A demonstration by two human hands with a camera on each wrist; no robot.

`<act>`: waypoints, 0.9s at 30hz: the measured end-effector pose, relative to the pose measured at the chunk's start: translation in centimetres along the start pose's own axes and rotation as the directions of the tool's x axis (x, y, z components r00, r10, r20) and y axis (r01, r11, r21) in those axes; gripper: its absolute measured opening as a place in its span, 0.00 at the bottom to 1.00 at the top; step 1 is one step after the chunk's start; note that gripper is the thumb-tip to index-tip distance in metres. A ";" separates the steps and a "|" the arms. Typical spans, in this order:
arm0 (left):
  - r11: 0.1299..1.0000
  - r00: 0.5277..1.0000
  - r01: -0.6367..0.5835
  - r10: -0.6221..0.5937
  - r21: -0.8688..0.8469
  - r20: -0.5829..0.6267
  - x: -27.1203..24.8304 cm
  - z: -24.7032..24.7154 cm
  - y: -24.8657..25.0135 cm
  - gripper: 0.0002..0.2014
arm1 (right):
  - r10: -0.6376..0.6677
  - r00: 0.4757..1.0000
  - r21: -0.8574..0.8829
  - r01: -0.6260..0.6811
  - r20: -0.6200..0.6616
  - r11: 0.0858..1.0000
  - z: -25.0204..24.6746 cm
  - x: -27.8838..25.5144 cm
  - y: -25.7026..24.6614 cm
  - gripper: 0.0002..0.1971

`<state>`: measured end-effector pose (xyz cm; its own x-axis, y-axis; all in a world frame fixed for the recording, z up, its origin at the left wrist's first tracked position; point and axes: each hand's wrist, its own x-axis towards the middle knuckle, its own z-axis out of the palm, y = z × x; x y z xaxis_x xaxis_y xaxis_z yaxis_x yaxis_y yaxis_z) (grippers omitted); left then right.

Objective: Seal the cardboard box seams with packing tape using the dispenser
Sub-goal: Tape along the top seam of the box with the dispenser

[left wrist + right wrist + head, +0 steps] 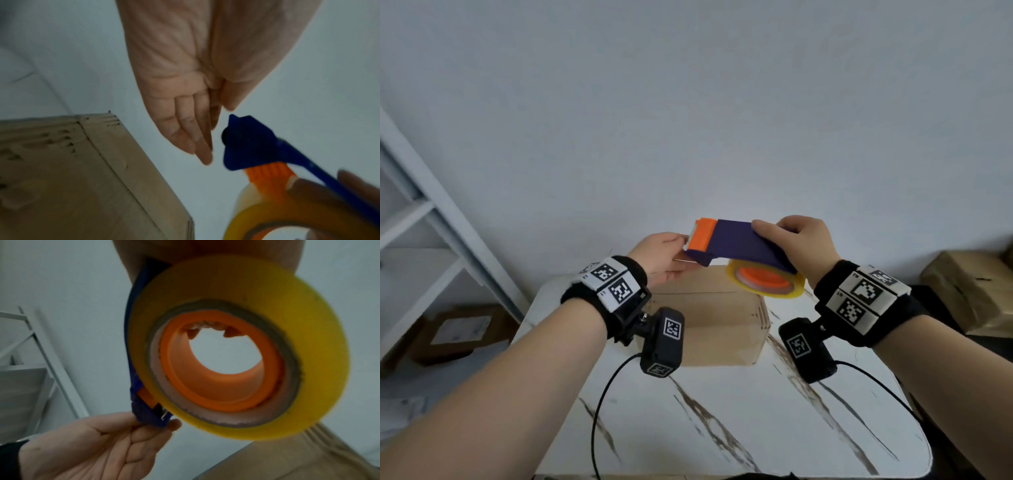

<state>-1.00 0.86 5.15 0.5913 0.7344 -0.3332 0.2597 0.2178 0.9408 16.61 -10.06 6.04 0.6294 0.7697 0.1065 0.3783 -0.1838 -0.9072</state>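
Observation:
A closed cardboard box (709, 318) sits on the marble table (722, 428). Above it my right hand (796, 245) grips the rear of a purple and orange tape dispenser (736, 245), which carries a yellow tape roll (796, 289) on an orange hub (218, 386). The dispenser lies on its side in the air, nose pointing left. My left hand (671, 255) reaches to that nose with straight fingers (195, 139), thumb and fingertips touching the blue tip (246, 142). Whether a tape end lies between them cannot be made out. The left hand (98, 446) shows palm up under the roll (257, 288).
A white metal shelf (431, 212) stands at the left, with a labelled carton (458, 332) on the floor beneath it. More brown cartons (976, 291) sit at the right. Camera cables (602, 404) trail over the table's near half. A plain white wall is behind.

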 end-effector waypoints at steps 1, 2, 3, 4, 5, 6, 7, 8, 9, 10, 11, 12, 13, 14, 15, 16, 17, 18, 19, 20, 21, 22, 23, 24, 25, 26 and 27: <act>1.000 1.000 0.010 -0.010 -0.029 0.011 -0.4 -0.4 0.1 0.12 | -0.010 1.000 0.013 0.010 0.018 1.000 0.3 -0.1 -0.3 0.21; 0.999 1.000 0.013 -0.013 -0.047 0.009 -0.7 -0.8 0.2 0.11 | -0.021 0.999 0.022 0.020 0.036 1.000 0.6 -0.2 -0.5 0.21; 0.998 1.000 0.011 -0.011 -0.064 -0.001 -1.1 -1.4 0.1 0.11 | -0.028 0.998 0.026 0.027 0.053 0.999 1.0 -0.3 -0.7 0.21; 0.996 1.000 0.019 -0.020 -0.087 -0.008 -1.2 -1.6 0.0 0.11 | -0.033 0.998 0.027 0.031 0.062 0.999 1.1 -0.4 -0.8 0.21; 0.993 0.999 0.027 -0.029 -0.111 -0.017 -1.4 -2.2 -0.1 0.11 | -0.039 0.996 0.026 0.038 0.075 0.999 1.4 -0.5 -1.0 0.20; 0.991 0.999 0.039 -0.042 -0.129 -0.019 -1.6 -2.7 -0.2 0.10 | -0.041 0.995 0.025 0.039 0.089 0.999 1.8 -0.7 -1.2 0.20; 0.989 0.998 0.052 -0.055 -0.136 -0.018 -1.8 -3.2 -0.4 0.10 | -0.040 0.994 0.025 0.038 0.102 0.999 2.1 -0.9 -1.3 0.20; 0.989 0.998 0.063 -0.066 -0.134 -0.015 -1.9 -3.7 -0.6 0.09 | -0.037 0.993 0.025 0.034 0.115 0.999 2.4 -1.1 -1.5 0.19; 0.989 0.997 0.072 -0.075 -0.129 -0.014 -1.9 -4.2 -0.9 0.09 | -0.032 0.991 0.023 0.029 0.129 0.999 2.8 -1.3 -1.6 0.19; 0.989 0.996 0.084 -0.086 -0.123 -0.018 -1.9 -4.7 -1.2 0.08 | -0.027 0.989 0.019 0.025 0.144 1.000 3.0 -1.6 -1.7 0.18; 0.988 0.995 0.097 -0.101 -0.121 -0.024 -1.9 -5.1 -1.5 0.07 | -0.023 0.987 0.014 0.021 0.156 1.000 3.3 -1.8 -1.7 0.18; 0.986 0.993 0.112 -0.116 -0.124 -0.030 -1.9 -5.4 -1.7 0.06 | -0.018 0.986 0.009 0.017 0.167 1.000 3.6 -2.0 -1.7 0.18; 0.983 0.991 0.124 -0.130 -0.135 -0.035 -1.9 -5.7 -2.0 0.06 | -0.012 0.985 0.005 0.011 0.174 1.000 3.8 -2.2 -1.7 0.18; 0.980 0.989 0.136 -0.143 -0.148 -0.038 -1.8 -5.9 -2.2 0.05 | -0.004 0.984 0.001 0.004 0.180 1.000 4.0 -2.3 -1.8 0.18; 0.977 0.987 0.145 -0.153 -0.159 -0.043 -1.8 -6.1 -2.4 0.05 | 0.006 0.983 0.000 -0.006 0.185 1.000 4.2 -2.4 -1.9 0.18; 0.975 0.986 0.147 -0.157 -0.165 -0.052 -1.8 -6.3 -2.5 0.05 | 0.017 0.981 0.002 -0.018 0.193 1.000 4.4 -2.5 -2.0 0.17; 0.976 0.986 0.146 -0.157 -0.165 -0.060 -1.8 -6.4 -2.6 0.06 | 0.029 0.979 0.007 -0.031 0.201 0.999 4.5 -2.6 -2.1 0.17; 0.978 0.986 0.146 -0.157 -0.152 -0.063 -1.8 -6.5 -2.6 0.06 | 0.041 0.978 0.012 -0.045 0.206 0.999 4.7 -2.6 -2.2 0.16; 0.980 0.986 0.147 -0.157 -0.133 -0.061 -1.8 -6.6 -2.6 0.07 | 0.049 0.978 0.018 -0.054 0.204 0.998 4.8 -2.7 -2.3 0.17; 0.983 0.987 0.147 -0.153 -0.107 -0.056 -1.8 -6.5 -2.6 0.08 | 0.051 0.980 0.018 -0.056 0.192 0.998 5.0 -2.7 -2.4 0.18; 0.986 0.988 0.143 -0.148 -0.084 -0.053 -1.8 -6.5 -2.5 0.09 | 0.050 0.983 0.012 -0.053 0.175 0.999 5.1 -2.6 -2.4 0.20; 0.988 0.989 0.137 -0.140 -0.066 -0.056 -1.7 -6.5 -2.5 0.09 | 0.048 0.986 0.000 -0.048 0.158 0.999 5.2 -2.6 -2.5 0.21; 0.990 0.989 0.128 -0.131 -0.053 -0.067 -1.5 -6.5 -2.5 0.10 | 0.045 0.987 -0.017 -0.043 0.152 0.999 5.3 -2.5 -2.5 0.22; 0.992 0.989 0.118 -0.120 -0.032 -0.083 -1.4 -6.6 -2.4 0.10 | 0.038 0.987 -0.031 -0.034 0.155 0.999 5.4 -2.4 -2.6 0.22; 0.994 0.989 0.106 -0.106 -0.004 -0.099 -1.3 -6.5 -2.4 0.10 | 0.029 0.986 -0.041 -0.022 0.162 0.999 5.4 -2.4 -2.7 0.22; 0.995 0.989 0.094 -0.091 0.026 -0.114 -1.2 -6.4 -2.3 0.10 | 0.019 0.986 -0.050 -0.011 0.168 0.999 5.4 -2.3 -2.8 0.22; 0.995 0.989 0.086 -0.080 0.043 -0.126 -1.1 -6.1 -2.2 0.10 | 0.012 0.985 -0.061 -0.001 0.174 0.998 5.5 -2.2 -2.8 0.21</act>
<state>-6.90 3.53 3.82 0.4675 0.7900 -0.3965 0.3422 0.2518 0.9052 10.45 -7.84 6.11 0.5066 0.8619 0.0235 0.4186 -0.2220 -0.8806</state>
